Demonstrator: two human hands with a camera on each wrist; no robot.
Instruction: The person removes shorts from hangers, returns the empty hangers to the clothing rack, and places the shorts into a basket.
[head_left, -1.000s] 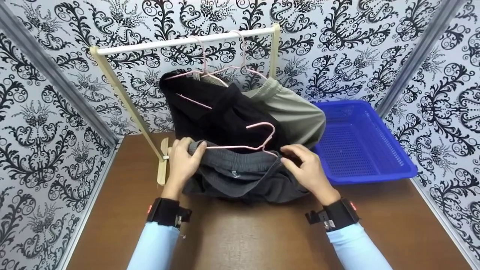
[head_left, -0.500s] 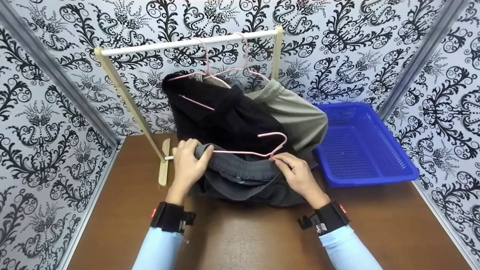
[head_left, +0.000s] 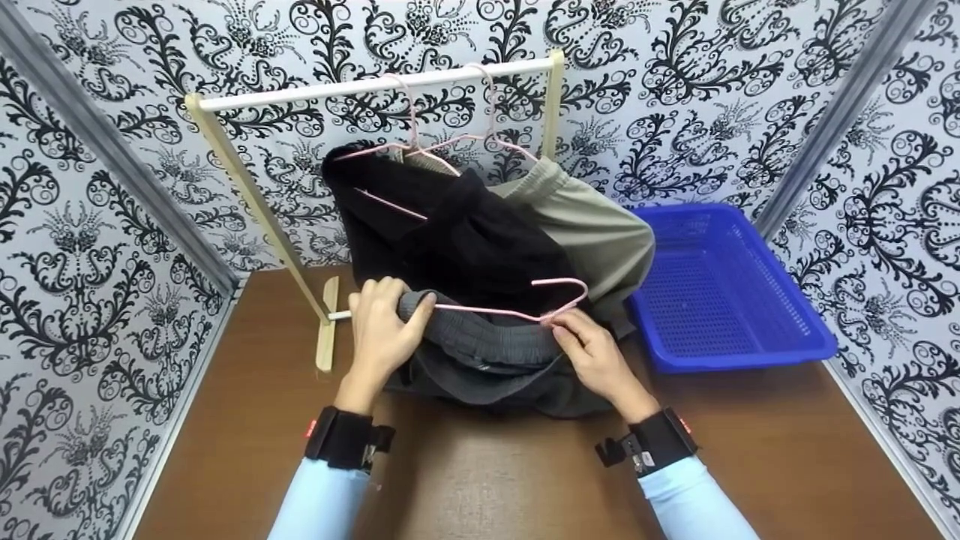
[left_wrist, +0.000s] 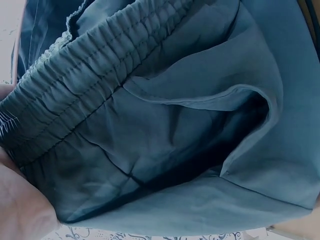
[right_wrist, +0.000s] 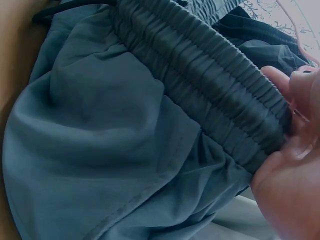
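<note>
Dark grey elastic-waist pants [head_left: 487, 341] sag in front of me, their gathered waistband [left_wrist: 90, 75] and an open pocket filling the left wrist view. My left hand [head_left: 382, 322] grips the waistband's left end, with one arm of a pink hanger [head_left: 491, 310] running out from beside the thumb. My right hand [head_left: 596, 352] pinches the hanger just below its hook, close to the waistband's right part. In the right wrist view, that hand's fingers [right_wrist: 300, 90] and thumb meet at the waistband edge, a bit of pink hanger between them. The hanger's right arm is hidden.
Behind stands a small rack with a white rail [head_left: 375, 85] and wooden posts. Black pants [head_left: 450, 225] and khaki pants [head_left: 592, 217] hang from it on pink hangers. A blue plastic basket [head_left: 750, 360] sits at the right on the brown table [head_left: 480, 480].
My right hand has moved from the waistband's right end to the hanger's neck and pinches it. The hanger's hook has shifted right and down. My left hand has moved slightly right, still gripping.
</note>
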